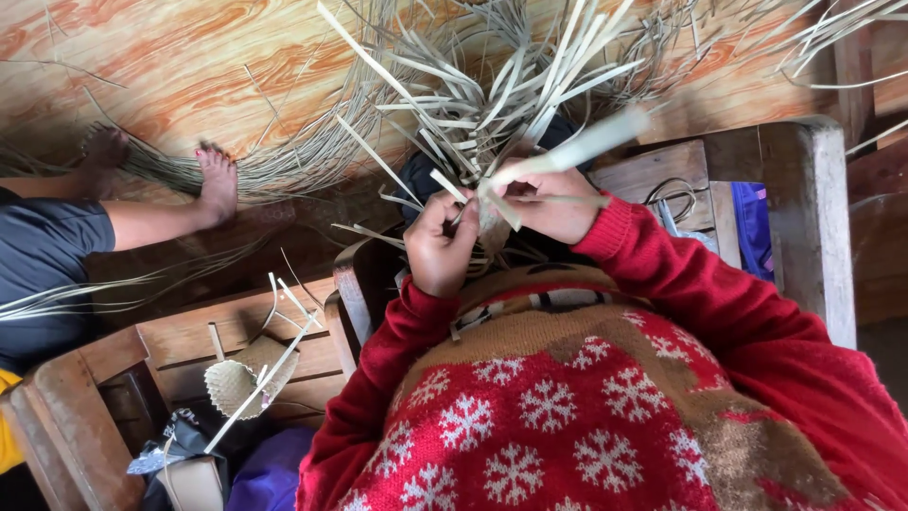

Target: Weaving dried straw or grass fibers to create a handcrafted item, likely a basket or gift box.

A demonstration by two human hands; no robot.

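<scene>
The weaving (492, 222) sits between both hands, held up in front of the chest, above the wooden floor (189, 66). It is a small, narrow woven piece of pale, flat straw strips, and its loose ends fan upward and outward in a stiff spray (492, 85). One broad strip (586, 144) sticks out to the right, blurred. The left hand (440, 241) is curled shut, pinching the left side of the weaving with thumb and fingertips, knuckles turned toward the camera. The right hand (553, 203) closes on the right side, fingers bent over the strips and the thumb pressing a strip flat. Both wrists come out of red sweater sleeves (662, 274) with a snowflake pattern. A wooden chair (804, 218) stands on the right. On the left, a second wooden chair (180, 345) carries a small woven basket piece (251, 378). Another person's bare foot (218, 185) rests on the floor near a pile of straw strips (284, 161).
</scene>
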